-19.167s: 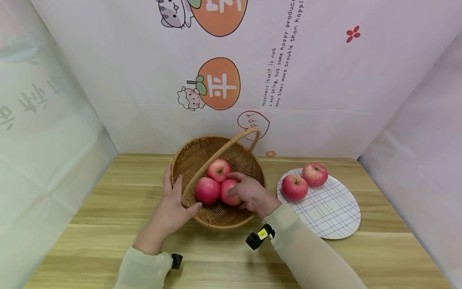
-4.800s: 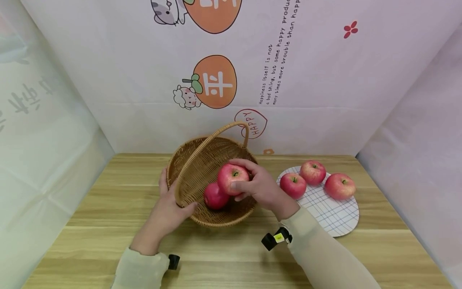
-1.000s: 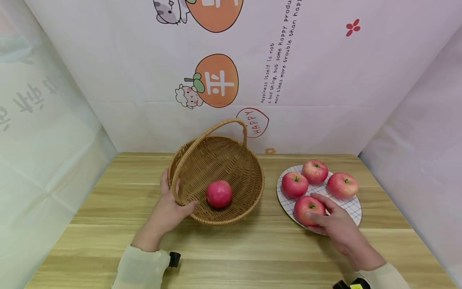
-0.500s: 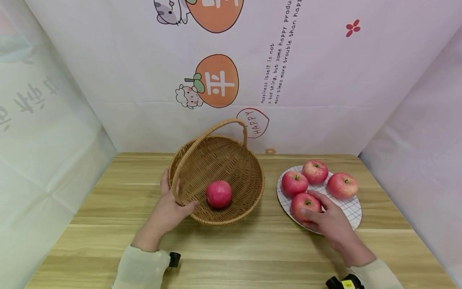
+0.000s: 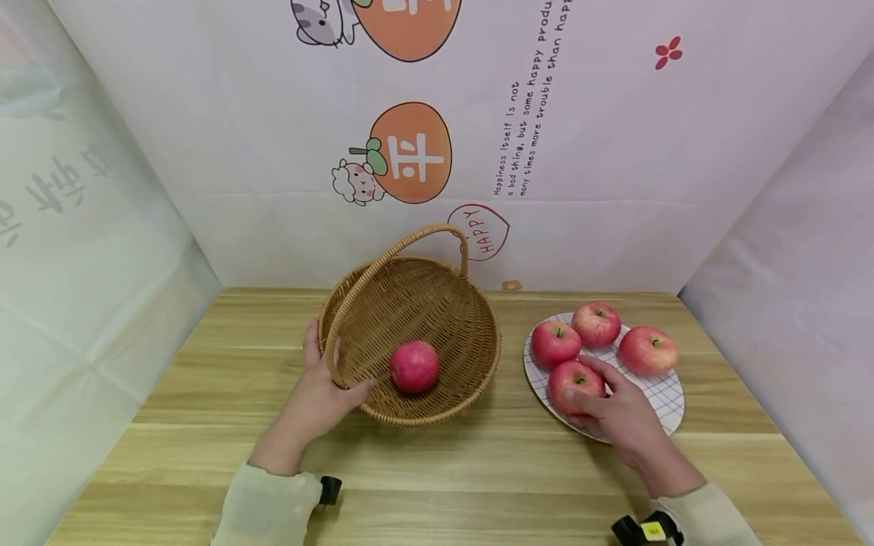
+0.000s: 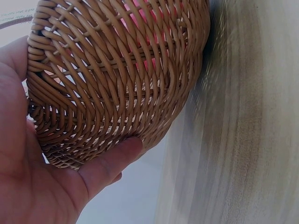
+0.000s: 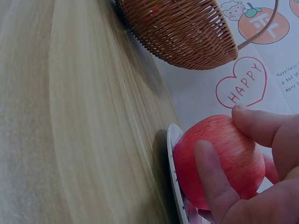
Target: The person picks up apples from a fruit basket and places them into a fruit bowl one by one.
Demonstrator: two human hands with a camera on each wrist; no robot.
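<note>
My left hand [image 5: 326, 398] grips the left rim of a brown wicker basket [image 5: 464, 345], thumb over the edge and fingers outside the weave. One red apple [image 5: 414, 367] lies on the basket's floor. At the right, my right hand [image 5: 624, 413] holds another apple [image 5: 573, 387] on the near left part of a round white plate [image 5: 665, 394] with a blue grid pattern. In the right wrist view its thumb and fingers curve round that held apple [image 7: 219, 158], which sits at the plate's rim [image 7: 173, 163].
Three more apples stand on the plate: one at its left [image 5: 554, 345], one at the back [image 5: 596, 324] and one at the right [image 5: 649, 351]. The basket's arched handle [image 5: 382, 265] leans left over its opening. A printed white cloth [image 5: 580, 243] closes off the wooden table's [image 5: 437, 485] back.
Over the last second my right hand has slid the held apple left and slightly back, up to the left apple. Earlier, that plate held fewer apples and the basket more. My left hand stays put.
</note>
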